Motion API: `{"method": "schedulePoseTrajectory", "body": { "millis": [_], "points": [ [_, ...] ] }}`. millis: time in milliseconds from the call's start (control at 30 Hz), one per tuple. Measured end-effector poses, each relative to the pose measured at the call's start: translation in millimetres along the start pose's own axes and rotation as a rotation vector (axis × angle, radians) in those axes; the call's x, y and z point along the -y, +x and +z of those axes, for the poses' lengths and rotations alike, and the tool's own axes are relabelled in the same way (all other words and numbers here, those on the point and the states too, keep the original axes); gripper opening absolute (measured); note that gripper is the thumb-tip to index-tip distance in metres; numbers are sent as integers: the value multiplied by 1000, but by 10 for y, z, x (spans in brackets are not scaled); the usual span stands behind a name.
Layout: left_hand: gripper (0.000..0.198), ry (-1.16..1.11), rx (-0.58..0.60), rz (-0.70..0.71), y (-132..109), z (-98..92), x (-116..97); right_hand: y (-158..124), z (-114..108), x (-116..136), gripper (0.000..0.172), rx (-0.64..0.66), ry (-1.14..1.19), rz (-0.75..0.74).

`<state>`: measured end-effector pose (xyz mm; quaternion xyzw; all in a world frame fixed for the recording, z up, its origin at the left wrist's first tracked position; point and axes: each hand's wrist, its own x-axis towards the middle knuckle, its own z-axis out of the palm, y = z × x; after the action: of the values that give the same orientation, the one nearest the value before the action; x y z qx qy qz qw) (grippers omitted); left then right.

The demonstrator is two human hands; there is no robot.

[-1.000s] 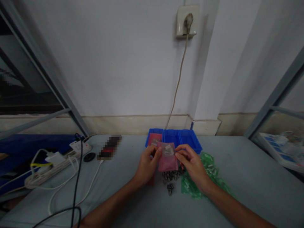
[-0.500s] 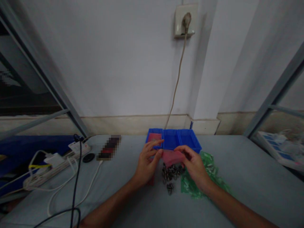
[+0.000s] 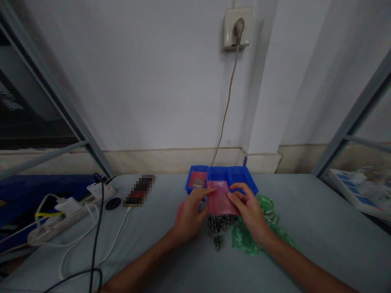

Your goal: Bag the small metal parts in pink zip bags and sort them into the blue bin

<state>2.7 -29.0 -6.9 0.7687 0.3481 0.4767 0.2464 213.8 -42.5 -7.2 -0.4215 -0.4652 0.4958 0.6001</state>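
Note:
A pink zip bag [image 3: 220, 199] is stretched between my hands above the grey table. My left hand [image 3: 192, 213] pinches its left edge, where a red strip runs along the bag. At the bag's right side, my right hand [image 3: 249, 209] grips the edge between thumb and fingers. Beneath the bag lies a pile of small dark metal parts [image 3: 222, 223], partly covered by it, with a small cluster [image 3: 218, 242] nearer me. Another pink bag [image 3: 180, 209] is mostly hidden behind my left hand. Green plastic wrap [image 3: 244, 238] lies under my right wrist.
A blue divided tray [image 3: 244, 179] stands behind my hands; its left compartment holds a pink bag [image 3: 198, 178] with something inside. Leftward are a phone-like blurred object [image 3: 139, 191], a black disc [image 3: 113, 203], a power strip [image 3: 42, 234] and cables. A white tray [image 3: 351, 191] sits far right.
The pink bag has gone from folded and tilted to spread flat, facing me. My left hand has shifted slightly down and its fingers have closed in on the bag's edge.

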Motion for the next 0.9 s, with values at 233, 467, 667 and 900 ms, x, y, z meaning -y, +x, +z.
{"method": "schedulePoseTrajectory", "body": {
  "millis": [233,467,667,900],
  "points": [
    [11,94,-178,12,43,-26,3,-19,23,0,43,55,-117,-34],
    [26,-124,-197,-246,62,4,-29,-1,32,-14,46,95,-56,-12],
    [36,-273,-231,-298,98,4,43,7,17,-20,44,110,-96,-7],
    [45,-184,-365,-264,165,-146,274,-2,22,-10,41,115,-96,-18]
  ]
}}
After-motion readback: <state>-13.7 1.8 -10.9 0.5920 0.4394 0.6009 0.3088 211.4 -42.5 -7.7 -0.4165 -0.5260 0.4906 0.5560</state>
